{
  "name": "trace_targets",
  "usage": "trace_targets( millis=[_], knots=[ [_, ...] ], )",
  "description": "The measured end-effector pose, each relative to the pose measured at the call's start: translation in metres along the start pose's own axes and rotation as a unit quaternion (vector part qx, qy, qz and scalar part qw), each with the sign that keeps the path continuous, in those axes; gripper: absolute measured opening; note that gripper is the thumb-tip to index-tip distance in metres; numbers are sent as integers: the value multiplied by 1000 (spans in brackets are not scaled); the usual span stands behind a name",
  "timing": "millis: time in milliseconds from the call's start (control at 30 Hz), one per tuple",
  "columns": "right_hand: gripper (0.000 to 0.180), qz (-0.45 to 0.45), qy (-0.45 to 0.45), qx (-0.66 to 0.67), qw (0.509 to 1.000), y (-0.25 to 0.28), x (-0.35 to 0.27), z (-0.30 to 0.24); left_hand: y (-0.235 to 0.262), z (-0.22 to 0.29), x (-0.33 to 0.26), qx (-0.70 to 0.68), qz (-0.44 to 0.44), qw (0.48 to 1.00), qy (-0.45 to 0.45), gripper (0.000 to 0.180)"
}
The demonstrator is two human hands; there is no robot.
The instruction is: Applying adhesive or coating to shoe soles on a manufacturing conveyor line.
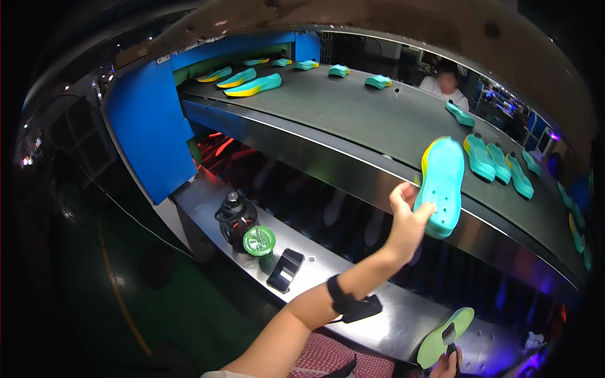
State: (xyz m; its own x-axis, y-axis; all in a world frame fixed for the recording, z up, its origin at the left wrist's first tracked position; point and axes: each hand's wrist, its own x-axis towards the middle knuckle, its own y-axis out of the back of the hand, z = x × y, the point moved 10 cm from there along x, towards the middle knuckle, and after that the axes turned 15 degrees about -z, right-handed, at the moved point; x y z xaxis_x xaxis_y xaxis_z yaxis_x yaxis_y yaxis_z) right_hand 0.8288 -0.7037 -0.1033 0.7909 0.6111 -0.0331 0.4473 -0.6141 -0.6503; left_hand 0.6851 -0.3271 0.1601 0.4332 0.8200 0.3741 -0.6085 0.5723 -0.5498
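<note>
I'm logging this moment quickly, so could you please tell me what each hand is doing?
Left hand: closed on the heel end of a turquoise shoe sole.
Right hand: gripping a dark tool against a green sole.

Head-worn fisheye view, looking down and forward, close over the conveyor belt (353, 120) (edges bent)

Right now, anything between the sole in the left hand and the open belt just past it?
Nothing visible. The left hand holds the teal sole over the belt's near edge; the belt behind it is bare, and the nearest soles lie to its right.
</note>
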Motion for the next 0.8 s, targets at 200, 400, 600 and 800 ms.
trace_targets(
  millis=[200,400,600,800],
  knots=[
    [31,2,17,67,998,-4,-7,-7,17,-35,-98,-290,-380,840,257,66],
    [31,-115,4,115,987,-63,-14,-2,63,-153,-223,-278,-211,778,522,60],
    [22,-146,-5,-12,989,-129,-4,19,18,-160,-247,-475,-203,716,468,70],
    [30,-155,-72,-119,978,-133,15,30,29,-170,-246,-357,-143,782,490,74]
  ],
)
